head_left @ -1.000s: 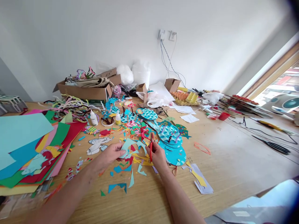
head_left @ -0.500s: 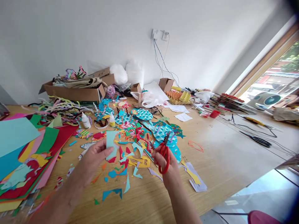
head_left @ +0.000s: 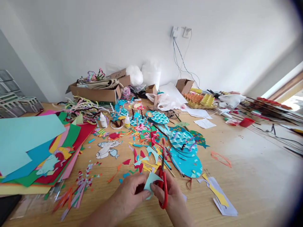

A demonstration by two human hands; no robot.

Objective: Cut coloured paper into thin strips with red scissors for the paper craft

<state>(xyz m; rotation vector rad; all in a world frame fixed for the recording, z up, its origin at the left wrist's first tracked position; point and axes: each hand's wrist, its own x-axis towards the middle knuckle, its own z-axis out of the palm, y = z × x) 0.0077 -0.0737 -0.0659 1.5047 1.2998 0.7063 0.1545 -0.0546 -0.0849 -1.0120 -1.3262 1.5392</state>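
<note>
Between finger and thumb my left hand pinches a pale aqua piece of paper. Red-handled scissors sit in my right hand, their dark blades pointing away from me. My right thumb also touches the paper's right side, so the two hands are close together. Just beyond them lie scraps of red, yellow and aqua paper. Drawn paper fish rest on the table farther left. To the right is a blue paper piece with woven scales.
Coloured paper sheets are stacked on the left. Two small white bottles, one a glue bottle, stand behind the scraps. A cardboard box and pipe cleaners are at the back. A red cup stands at the right.
My hands have come together, lower and nearer to me, bringing the aqua paper beside the scissors. The view has turned left, showing more of the table's left side.
</note>
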